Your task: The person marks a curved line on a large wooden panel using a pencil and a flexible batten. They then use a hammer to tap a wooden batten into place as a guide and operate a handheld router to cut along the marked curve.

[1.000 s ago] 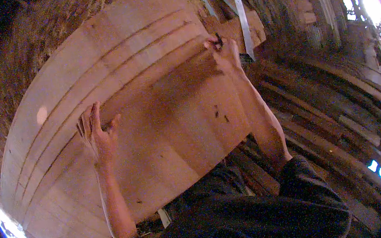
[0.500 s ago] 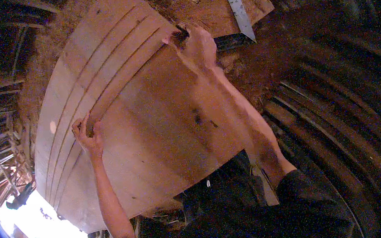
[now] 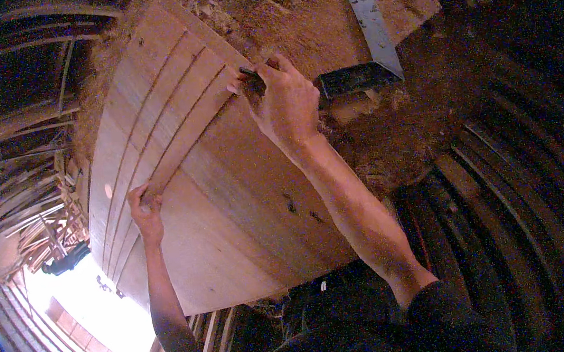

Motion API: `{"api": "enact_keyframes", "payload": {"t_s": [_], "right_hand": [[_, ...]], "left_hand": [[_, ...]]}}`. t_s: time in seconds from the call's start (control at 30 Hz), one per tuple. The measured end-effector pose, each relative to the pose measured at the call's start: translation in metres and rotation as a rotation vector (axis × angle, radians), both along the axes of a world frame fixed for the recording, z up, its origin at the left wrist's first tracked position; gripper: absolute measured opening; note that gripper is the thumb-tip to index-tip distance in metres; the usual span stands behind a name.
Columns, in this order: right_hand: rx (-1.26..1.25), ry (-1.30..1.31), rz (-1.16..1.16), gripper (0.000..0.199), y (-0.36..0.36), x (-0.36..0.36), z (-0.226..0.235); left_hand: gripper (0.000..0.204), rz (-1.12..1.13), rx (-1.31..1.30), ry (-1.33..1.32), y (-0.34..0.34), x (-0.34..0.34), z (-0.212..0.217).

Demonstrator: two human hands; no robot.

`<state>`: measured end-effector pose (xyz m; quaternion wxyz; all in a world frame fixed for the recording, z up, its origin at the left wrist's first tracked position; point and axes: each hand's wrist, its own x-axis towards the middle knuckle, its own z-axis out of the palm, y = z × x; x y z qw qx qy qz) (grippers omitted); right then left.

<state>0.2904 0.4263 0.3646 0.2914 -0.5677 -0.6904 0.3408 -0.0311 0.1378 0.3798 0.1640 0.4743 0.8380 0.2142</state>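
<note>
The wooden panel (image 3: 229,203), one glued-up board filling the centre of view, already carries three long dark lines running from 1 o'clock toward 7 o'clock, with its wide right part bare. The right hand (image 3: 287,102) pinches one small dark marking tool (image 3: 248,73) at the top edge. The left hand (image 3: 146,216) presses curled fingers on a line; one metal square (image 3: 366,27) lies at 1 o'clock.

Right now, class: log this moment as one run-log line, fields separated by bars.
left hand: pressed on wood panel | right hand: pinching small dark tool at panel's far edge | beyond: sawdust, metal square
</note>
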Motion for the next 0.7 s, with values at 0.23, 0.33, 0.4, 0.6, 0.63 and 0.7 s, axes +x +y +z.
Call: {"api": "enact_keyframes", "payload": {"t_s": [0.23, 0.33, 0.4, 0.6, 0.63, 0.7], "right_hand": [[-0.015, 0.042, 0.016, 0.033, 0.006, 0.005, 0.006], [-0.023, 0.013, 0.028, 0.031, 0.006, 0.008, 0.009], [-0.027, 0.016, 0.026, 0.030, 0.006, 0.011, 0.012], [-0.017, 0.067, 0.042, 0.026, 0.004, 0.023, 0.020], [-0.019, 0.075, 0.056, 0.031, 0.002, 0.026, 0.017], [-0.040, 0.088, 0.081, 0.041, 0.002, 0.032, 0.016]], "left_hand": [[0.046, -0.025, -0.093, 0.105, 0.018, 0.020, 0.021], [0.046, -0.015, -0.079, 0.124, 0.019, 0.027, 0.024], [0.045, -0.004, -0.093, 0.131, 0.023, 0.033, 0.030], [0.043, 0.112, -0.161, 0.126, 0.027, 0.051, 0.042], [0.044, 0.107, -0.157, 0.125, 0.027, 0.052, 0.043], [0.044, 0.106, -0.153, 0.125, 0.025, 0.056, 0.044]]}}
